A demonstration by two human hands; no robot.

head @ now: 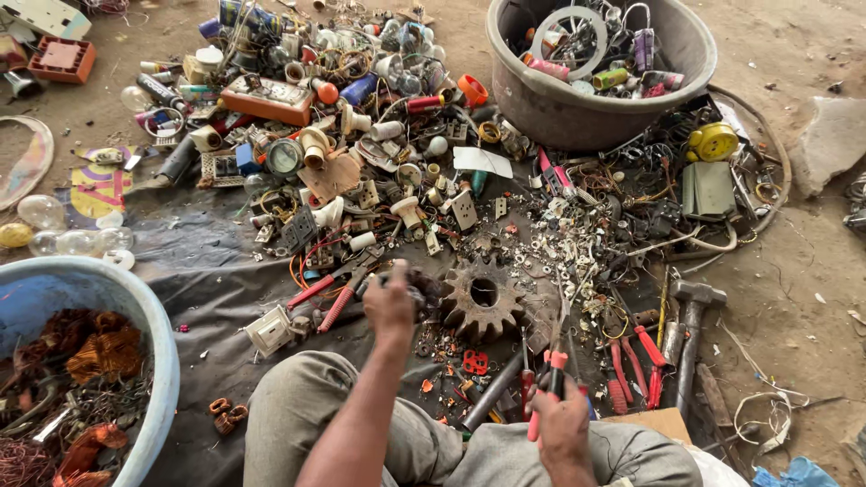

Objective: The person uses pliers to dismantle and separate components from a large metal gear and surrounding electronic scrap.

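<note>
Red-handled pliers [552, 361] in right hand [561, 431], long axis upright, nose away.

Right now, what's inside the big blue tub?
The blue tub holds bundles of orange-brown copper wire and tangled thin wires. Whatever lies beneath the bundles is covered, and part of the tub runs out of the picture.

The left hand [390, 302] grips a small dark part [417, 293] just beside a rusty gear wheel [483, 296], at its nine o'clock. The right hand [561, 424] holds red-handled pliers [552, 365] at five o'clock of the gear. A grey tub [541, 99] sits at one o'clock, a blue basin [135, 307] at eight.
</note>
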